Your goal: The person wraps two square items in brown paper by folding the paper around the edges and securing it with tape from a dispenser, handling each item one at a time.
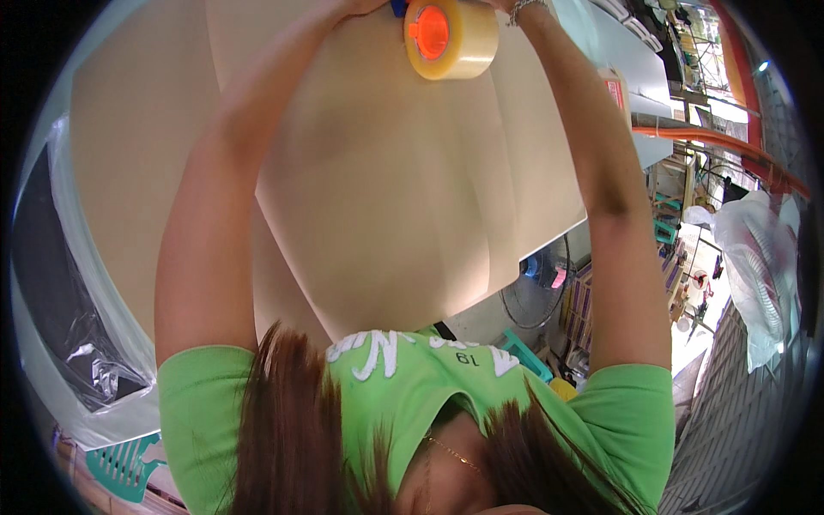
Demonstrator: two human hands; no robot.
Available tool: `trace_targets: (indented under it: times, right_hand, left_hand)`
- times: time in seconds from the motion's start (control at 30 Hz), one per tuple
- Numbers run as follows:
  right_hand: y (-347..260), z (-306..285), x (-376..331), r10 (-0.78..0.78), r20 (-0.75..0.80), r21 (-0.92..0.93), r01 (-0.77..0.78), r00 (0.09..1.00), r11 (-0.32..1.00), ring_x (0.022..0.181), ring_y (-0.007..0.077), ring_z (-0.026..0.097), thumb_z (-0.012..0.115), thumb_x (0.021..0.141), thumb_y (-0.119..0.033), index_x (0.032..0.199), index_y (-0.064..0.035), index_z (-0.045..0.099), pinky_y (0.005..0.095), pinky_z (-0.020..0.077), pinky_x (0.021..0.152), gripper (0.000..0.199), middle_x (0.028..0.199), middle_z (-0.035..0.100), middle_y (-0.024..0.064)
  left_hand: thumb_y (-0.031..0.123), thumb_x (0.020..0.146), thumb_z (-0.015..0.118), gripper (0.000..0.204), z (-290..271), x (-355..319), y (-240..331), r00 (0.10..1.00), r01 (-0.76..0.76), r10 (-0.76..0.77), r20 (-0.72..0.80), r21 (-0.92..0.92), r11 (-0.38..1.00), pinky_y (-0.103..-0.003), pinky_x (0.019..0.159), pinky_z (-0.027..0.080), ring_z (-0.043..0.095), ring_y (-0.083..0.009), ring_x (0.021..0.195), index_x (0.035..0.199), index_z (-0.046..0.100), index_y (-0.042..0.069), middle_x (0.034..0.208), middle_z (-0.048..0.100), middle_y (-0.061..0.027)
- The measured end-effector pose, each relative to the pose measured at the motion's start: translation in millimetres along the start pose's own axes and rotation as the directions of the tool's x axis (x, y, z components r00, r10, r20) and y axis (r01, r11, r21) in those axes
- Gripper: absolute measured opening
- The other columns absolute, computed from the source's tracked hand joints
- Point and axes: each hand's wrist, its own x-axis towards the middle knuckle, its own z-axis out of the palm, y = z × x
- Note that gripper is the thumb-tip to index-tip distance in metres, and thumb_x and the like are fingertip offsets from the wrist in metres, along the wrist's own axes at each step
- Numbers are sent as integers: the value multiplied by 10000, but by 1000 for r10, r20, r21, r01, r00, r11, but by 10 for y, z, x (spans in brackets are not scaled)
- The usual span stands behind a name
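Observation:
Both my arms stretch out over a large tan cardboard box [386, 197] that fills the middle of the view. A roll of clear-yellowish packing tape [451, 36] with an orange core sits on the box's far end at the top edge, on a dispenser with a blue handle [398, 8]. My left hand [360, 5] is mostly cut off by the top edge and closes around that blue handle. My right hand [508, 5] is just beyond the roll, almost wholly out of frame; only the wrist with a beaded bracelet shows. My green shirt and hair fill the bottom.
Clear plastic sheeting [77, 343] over something black lies at the left. A teal plastic basket [120, 468] is at the lower left. A floor fan [536, 292], a teal stool [524, 352] and a white plastic bag [760, 257] stand at the right amid clutter.

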Motion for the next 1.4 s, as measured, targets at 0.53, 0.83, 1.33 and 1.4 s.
trace_targets:
  times: [0.53, 0.83, 1.33, 1.4]
  right_hand:
    - [1087, 2052, -2922, 182, -25, 60, -180, 983, 982, 788, 207, 689, 730, 770, -418, 1151, -88, 683, 318, 553, 704, 506, 997, 725, 111]
    - [1291, 1684, -1771, 307, 876, -85, -507, 373, 858, 851, 188, 669, 712, 764, -405, 1085, -63, 712, 335, 540, 763, 470, 952, 712, 96]
    - [3135, 1891, -3948, 270, 30, 998, -13, 962, -65, 1055, 211, 634, 625, 908, -215, 1246, 14, 553, 378, 526, 949, 415, 1168, 647, 111]
    - [3361, 1806, -3508, 344, -134, 972, 190, 929, -135, 1035, 224, 641, 610, 920, -206, 1212, 18, 568, 380, 543, 915, 371, 1147, 649, 124]
  left_hand:
    - [593, 883, 559, 653, 164, -256, 113, 991, -74, 90, -95, 152, 986, -557, 1150, 164, 265, -268, 1434, 1411, 482, 217, 1497, 392, -121]
    - [596, 884, 552, 650, 186, -251, -85, 985, -86, 120, -125, 245, 966, -554, 1154, 157, 264, -262, 1435, 1410, 483, 221, 1496, 394, -116]
    - [455, 892, 591, 499, 451, -3559, 2224, 641, -641, 694, 328, -268, 719, -557, 1192, 101, 256, -245, 1444, 1331, 565, 219, 1490, 417, -55]
    - [353, 912, 594, 403, 345, -3888, 2441, 660, -463, 660, 359, -498, 734, -520, 1172, 195, 345, -245, 1396, 1282, 603, 195, 1429, 485, -59]
